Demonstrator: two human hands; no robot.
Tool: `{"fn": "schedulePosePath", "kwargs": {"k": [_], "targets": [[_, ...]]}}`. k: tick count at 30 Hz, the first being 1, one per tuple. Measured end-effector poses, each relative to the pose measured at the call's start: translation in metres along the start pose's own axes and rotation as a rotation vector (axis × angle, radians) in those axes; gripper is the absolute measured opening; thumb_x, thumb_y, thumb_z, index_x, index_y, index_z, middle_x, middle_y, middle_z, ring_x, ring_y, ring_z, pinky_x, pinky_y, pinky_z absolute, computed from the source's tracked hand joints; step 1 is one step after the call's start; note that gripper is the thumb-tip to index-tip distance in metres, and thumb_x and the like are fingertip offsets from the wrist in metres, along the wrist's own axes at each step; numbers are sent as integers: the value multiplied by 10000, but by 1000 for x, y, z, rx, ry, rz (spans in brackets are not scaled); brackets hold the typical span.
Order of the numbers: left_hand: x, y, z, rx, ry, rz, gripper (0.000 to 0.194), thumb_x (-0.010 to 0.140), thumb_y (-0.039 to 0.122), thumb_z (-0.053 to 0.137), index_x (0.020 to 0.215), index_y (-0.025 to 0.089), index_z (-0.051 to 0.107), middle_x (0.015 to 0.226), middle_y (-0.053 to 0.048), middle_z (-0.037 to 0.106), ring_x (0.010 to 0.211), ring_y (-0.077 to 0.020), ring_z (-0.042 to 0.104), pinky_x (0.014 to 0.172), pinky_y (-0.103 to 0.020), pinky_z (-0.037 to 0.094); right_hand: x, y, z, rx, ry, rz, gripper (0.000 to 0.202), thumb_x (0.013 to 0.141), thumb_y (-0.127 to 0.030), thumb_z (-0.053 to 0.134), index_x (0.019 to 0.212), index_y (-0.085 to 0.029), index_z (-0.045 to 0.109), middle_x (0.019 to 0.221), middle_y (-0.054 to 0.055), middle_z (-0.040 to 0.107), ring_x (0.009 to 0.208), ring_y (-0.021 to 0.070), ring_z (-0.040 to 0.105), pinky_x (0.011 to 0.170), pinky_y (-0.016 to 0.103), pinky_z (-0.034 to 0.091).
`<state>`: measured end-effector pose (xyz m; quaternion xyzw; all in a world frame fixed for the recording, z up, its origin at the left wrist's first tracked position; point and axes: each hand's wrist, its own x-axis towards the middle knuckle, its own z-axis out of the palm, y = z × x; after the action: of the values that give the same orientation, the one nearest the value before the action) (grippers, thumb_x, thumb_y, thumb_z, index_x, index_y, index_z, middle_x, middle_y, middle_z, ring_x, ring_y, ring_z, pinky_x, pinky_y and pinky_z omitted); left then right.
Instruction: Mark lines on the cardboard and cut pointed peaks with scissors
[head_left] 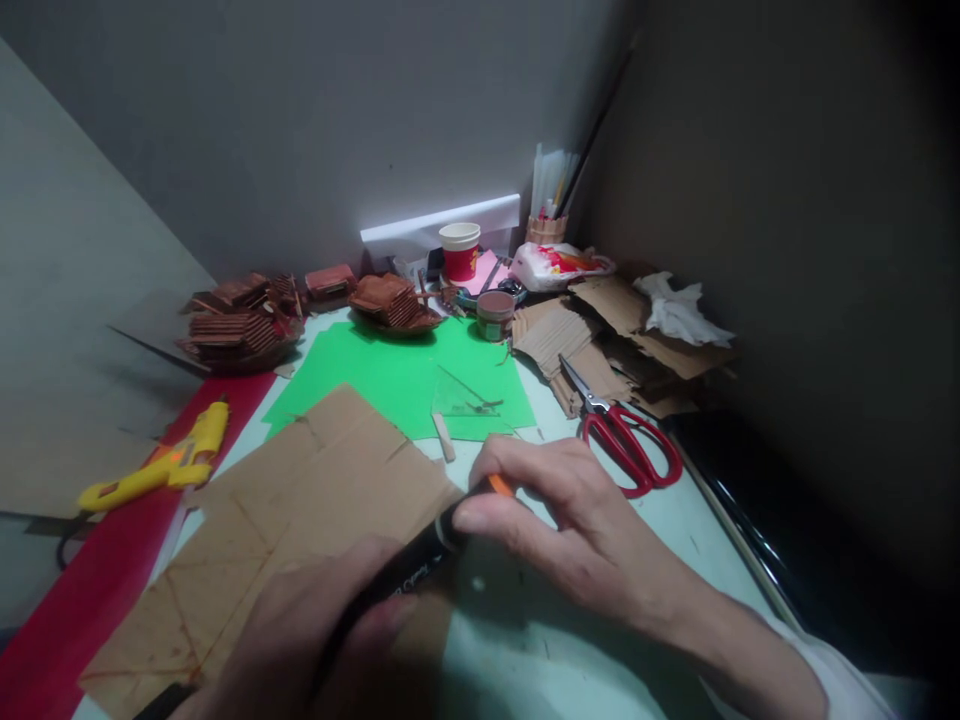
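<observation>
A black marker (420, 562) with light lettering on its barrel is held up at a slant between my two hands. My left hand (300, 610), somewhat blurred, is wrapped round the lower barrel. At the upper end, my right hand (555, 500) pinches the marker between thumb and fingers, where an orange part (498, 486) shows. Below the marker lies a flat piece of brown cardboard (330, 470) with brownish lines across its left part. The tip of a dark object (161, 702), too cut off to name, shows at the bottom edge beside my left hand.
Red-handled scissors (630, 440) lie right of my right hand, near stacked cardboard pieces (562, 345). A yellow glue gun (165, 465) rests at left. Green sheets (360, 370) carry a clear set square (461, 395). Behind stand brown layered models (240, 330), a small jar (495, 315) and paper cups (459, 255).
</observation>
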<state>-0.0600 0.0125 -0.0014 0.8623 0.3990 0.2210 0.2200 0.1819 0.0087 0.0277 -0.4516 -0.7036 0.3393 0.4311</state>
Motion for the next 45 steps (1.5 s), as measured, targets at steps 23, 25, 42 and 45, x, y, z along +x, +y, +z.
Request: {"fn": "schedulePosePath", "kwargs": {"k": [23,25,42,45], "targets": [[20,-8,-16,-94,-265,-81,318,1001,450,416,886,274,654,795,44,753,699,-131,712,602,-175,504,-3,1,-13,2,-145,-45,143,1052,-300,537,1027,-212,646,928,-13,692,827,125,627,800,249,426],[19,-7,-12,-91,-265,-78,317,1001,449,416,884,272,652,769,45,747,669,-128,708,580,-174,499,-1,2,-12,40,-125,-44,164,1041,-293,560,962,-196,666,834,-23,682,738,109,613,727,232,428],[13,-10,-2,79,24,275,72,1009,292,493,1026,287,562,639,108,659,518,-72,661,516,-162,453,-2,7,9,177,-17,106,488,933,-435,616,559,-206,403,520,-76,332,503,87,316,509,267,243],[13,-8,-6,15,70,242,101,1014,341,488,977,303,574,675,105,677,586,-71,691,553,-115,484,-1,3,10,237,-28,135,410,865,-456,699,628,-201,482,576,-55,457,554,102,404,540,256,310]]}}
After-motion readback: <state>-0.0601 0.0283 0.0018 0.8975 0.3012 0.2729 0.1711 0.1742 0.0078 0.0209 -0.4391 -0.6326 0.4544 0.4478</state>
